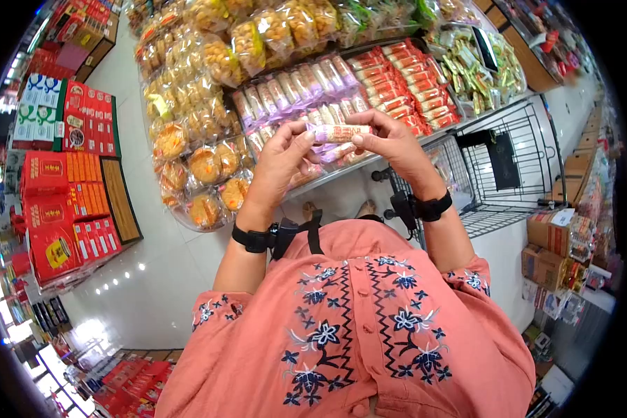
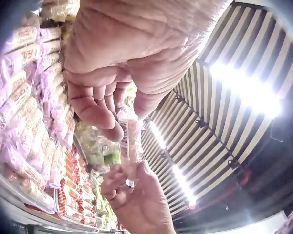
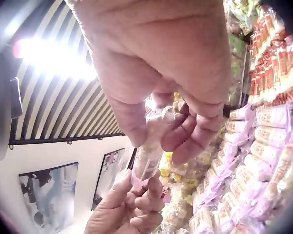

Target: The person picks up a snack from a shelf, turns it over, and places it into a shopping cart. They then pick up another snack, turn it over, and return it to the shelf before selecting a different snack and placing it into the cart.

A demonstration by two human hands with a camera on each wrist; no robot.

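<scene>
A wrapped snack bar in clear and lilac plastic is stretched level between both hands, over the display. My left hand pinches its lilac end between thumb and fingers. At the opposite end, the thumb and fingers of my right hand pinch the wrapper. A barcode shows on the bar in the left wrist view. Just beneath the hands lie rows of matching lilac-wrapped bars. Red-wrapped bars fill the section to their right.
Bagged round biscuits line the display's left side. A wire shopping cart stands against its right front edge. Red gift boxes are stacked at the left, across the aisle floor. Cardboard cartons stand at the right.
</scene>
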